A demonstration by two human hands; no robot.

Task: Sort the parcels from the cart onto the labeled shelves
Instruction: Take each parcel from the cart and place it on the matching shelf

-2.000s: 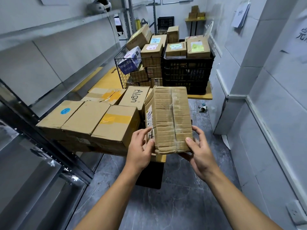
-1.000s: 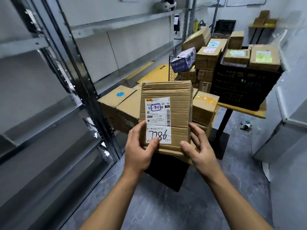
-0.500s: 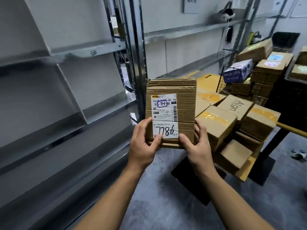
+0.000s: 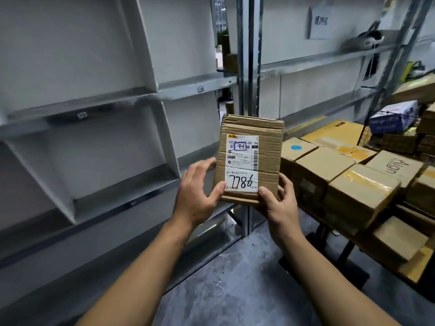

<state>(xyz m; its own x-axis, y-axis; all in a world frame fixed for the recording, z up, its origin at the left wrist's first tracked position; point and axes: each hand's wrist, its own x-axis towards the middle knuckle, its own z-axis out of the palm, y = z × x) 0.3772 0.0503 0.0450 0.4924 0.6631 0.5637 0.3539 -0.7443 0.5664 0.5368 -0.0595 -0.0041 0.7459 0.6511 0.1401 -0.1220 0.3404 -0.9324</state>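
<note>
Grey speckled flooring (image 4: 235,290) fills the bottom of the frame beneath two bare forearms. At centre, the left hand (image 4: 195,196) grips the lower left edge of a flat cardboard parcel (image 4: 268,147), thumb on its front. The right hand (image 4: 280,208) holds the lower right corner, thumb pressed beside the white label (image 4: 242,163). The parcel stands upright in the air, its label facing the camera with "7786" handwritten on it. Just behind it rises a metal upright (image 4: 248,67), and grey metal shelves (image 4: 179,90) with slanted dividers spread across the left half. To the right, brown boxes (image 4: 360,191) sit packed together on a low cart (image 4: 414,269), one printed "Align". A wire basket (image 4: 395,142) holding more boxes sits at the right edge, and a paper sign (image 4: 321,21) hangs on the white wall at upper right.
</note>
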